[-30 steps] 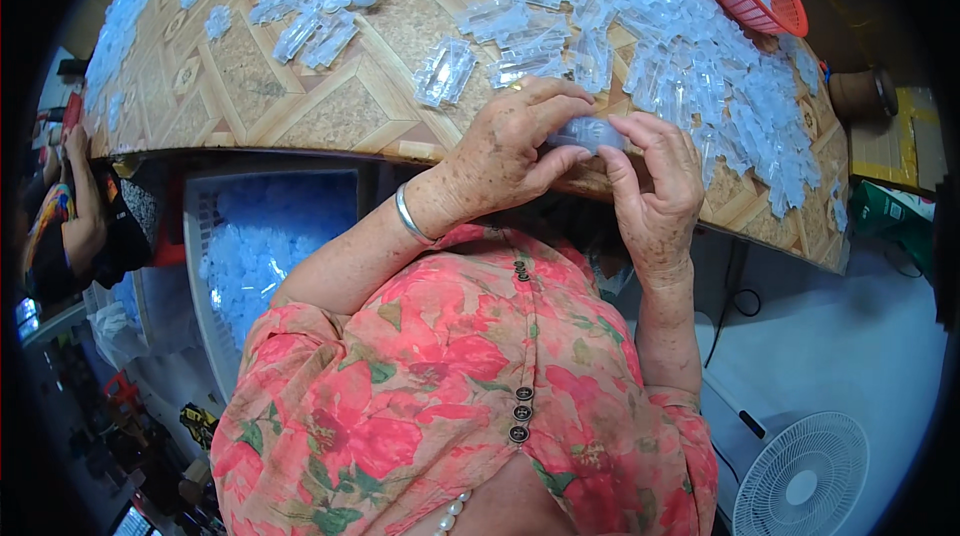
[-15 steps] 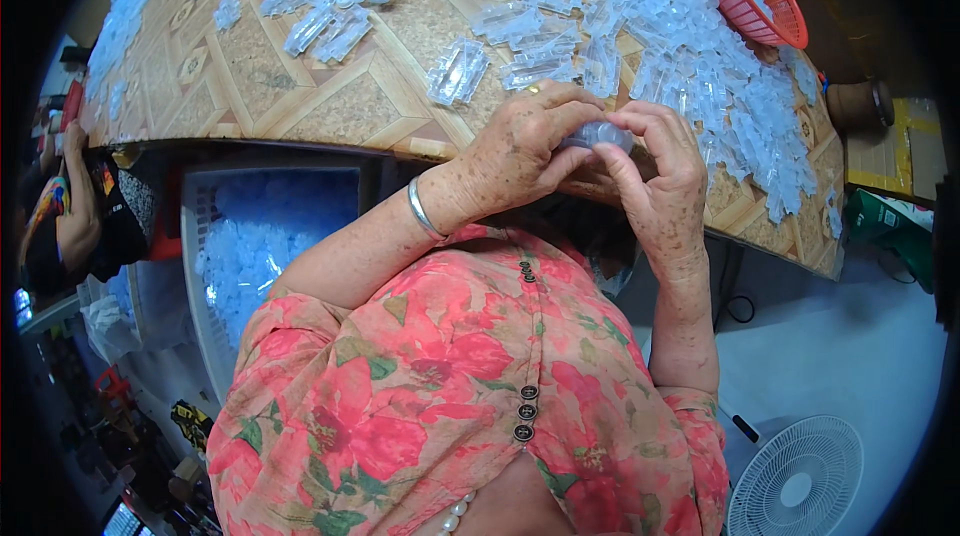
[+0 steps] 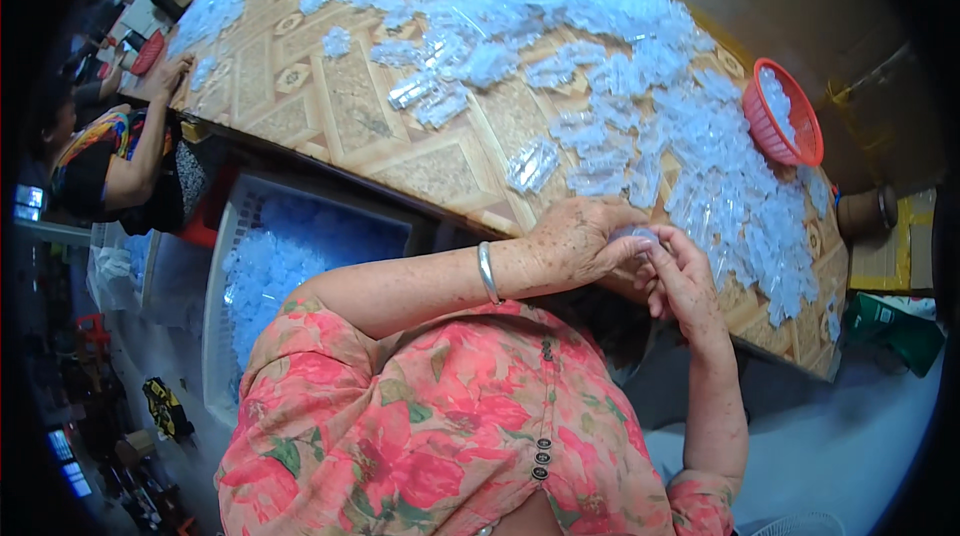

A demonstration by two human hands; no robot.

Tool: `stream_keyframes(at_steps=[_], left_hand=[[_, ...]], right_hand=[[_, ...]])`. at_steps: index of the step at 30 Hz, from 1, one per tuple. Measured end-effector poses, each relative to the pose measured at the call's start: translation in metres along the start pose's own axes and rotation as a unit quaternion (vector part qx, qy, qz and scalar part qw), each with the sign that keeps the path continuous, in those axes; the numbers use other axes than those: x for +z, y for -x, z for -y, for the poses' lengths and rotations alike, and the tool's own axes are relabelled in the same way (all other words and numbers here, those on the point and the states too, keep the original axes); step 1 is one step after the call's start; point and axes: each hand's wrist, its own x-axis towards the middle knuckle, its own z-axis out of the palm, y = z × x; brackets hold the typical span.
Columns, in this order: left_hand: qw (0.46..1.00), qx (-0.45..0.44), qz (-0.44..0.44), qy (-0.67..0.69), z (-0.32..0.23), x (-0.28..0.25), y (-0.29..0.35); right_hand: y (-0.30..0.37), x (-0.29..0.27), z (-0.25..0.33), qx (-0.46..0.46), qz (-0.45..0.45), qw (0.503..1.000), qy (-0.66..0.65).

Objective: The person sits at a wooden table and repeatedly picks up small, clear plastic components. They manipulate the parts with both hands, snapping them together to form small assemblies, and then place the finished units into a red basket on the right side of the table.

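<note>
My left hand, with a silver bangle on the wrist, pinches a small clear plastic piece at the table's near edge. From the other side, the thumb and fingers of my right hand close on the same piece. Most of it is hidden by my fingers, so its exact kind does not show. Just beyond my hands, a few clear flat plastic pieces lie side by side on the wood-patterned table. A large spread of similar clear pieces covers the tabletop to the right and far side.
A red plastic basket holding clear pieces stands at the table's right end. Below the table on my left is a white crate full of bluish clear pieces. Another person sits at the far left, a hand on the table edge.
The whole view has shifted and tilted, showing more of the table and the other person. My right fingers have moved closer around the piece, and my left hand now covers more of it.
</note>
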Motion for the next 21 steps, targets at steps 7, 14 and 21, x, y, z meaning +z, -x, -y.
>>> stream_keyframes(at_steps=[7,14,21], left_hand=[[0.971,-0.138,0.082,0.176,0.007,-0.001,-0.010],[0.975,-0.152,0.102,0.125,0.008,-0.001,-0.014],[0.980,-0.163,0.083,0.074,0.003,0.001,-0.014]], right_hand=[[-0.007,-0.008,0.007,0.077,0.078,0.991,-0.080],[-0.010,-0.010,0.006,0.098,0.095,0.984,-0.113],[-0.012,-0.007,0.007,0.094,0.087,0.987,-0.098]])
